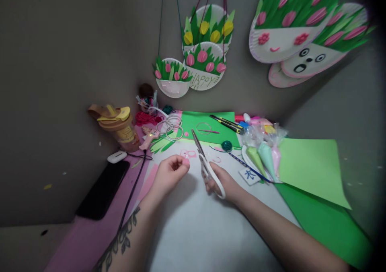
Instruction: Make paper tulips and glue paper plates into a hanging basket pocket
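Note:
Between thumb and fingertips, my left hand (171,171) pinches a small pink paper piece (186,160) above the white work surface (193,231). White-handled scissors (211,171) are in my right hand (223,181), with the blades pointing up and away from me. The blades look closed or nearly so, a little to the right of the pink piece. Pink paper scraps (189,154) lie on the white surface just beyond my hands. Part of the pink piece is hidden by my left fingers.
Craft knives (226,123) and metal rings (174,132) lie on green paper at the back. A brown cup (120,129) and a black phone (104,189) are on the left. Piping bags (265,159) and light green paper (313,167) lie right. Paper-plate flower baskets (206,66) hang on the wall.

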A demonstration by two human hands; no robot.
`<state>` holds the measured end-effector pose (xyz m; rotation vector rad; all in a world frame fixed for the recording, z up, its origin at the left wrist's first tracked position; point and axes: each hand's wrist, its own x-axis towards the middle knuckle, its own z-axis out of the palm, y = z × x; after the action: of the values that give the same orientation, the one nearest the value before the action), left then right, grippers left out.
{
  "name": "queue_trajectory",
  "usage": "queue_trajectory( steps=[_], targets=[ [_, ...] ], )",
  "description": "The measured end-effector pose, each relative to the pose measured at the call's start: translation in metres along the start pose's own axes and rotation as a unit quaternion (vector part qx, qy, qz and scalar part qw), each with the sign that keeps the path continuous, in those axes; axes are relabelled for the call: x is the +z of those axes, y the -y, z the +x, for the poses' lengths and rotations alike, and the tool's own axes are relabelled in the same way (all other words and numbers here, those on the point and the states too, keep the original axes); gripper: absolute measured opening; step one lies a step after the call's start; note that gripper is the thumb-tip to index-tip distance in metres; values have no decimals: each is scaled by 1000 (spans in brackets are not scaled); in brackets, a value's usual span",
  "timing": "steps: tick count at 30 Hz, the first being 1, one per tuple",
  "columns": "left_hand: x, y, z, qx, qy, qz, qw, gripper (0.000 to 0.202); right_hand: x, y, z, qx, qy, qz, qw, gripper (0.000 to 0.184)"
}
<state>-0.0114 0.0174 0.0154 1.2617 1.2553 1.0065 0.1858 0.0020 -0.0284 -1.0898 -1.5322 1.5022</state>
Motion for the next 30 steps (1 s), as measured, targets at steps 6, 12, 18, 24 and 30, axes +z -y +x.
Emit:
queue_trajectory(
  steps=[6, 12, 18, 24, 30],
  targets=[
    [12, 3, -4, 13, 94, 83, 992, 21, 15, 20, 4, -54, -152, 34, 986, 34],
    [19, 8, -4, 17, 81, 104, 991, 21, 22, 21, 6, -27, -196, 34, 980, 44],
    [24, 9, -8, 22, 64, 89, 994, 23, 24, 20, 7, -37, -225, 35, 973, 40],
    [11, -1, -8, 32, -92, 10, 995, 18, 23, 21, -6, 7, -64, 34, 997, 38],
    [0, 6, -6, 48, -168, -47, 983, 17, 32, 28, -16, 19, 88, -16, 996, 42]
  ],
)
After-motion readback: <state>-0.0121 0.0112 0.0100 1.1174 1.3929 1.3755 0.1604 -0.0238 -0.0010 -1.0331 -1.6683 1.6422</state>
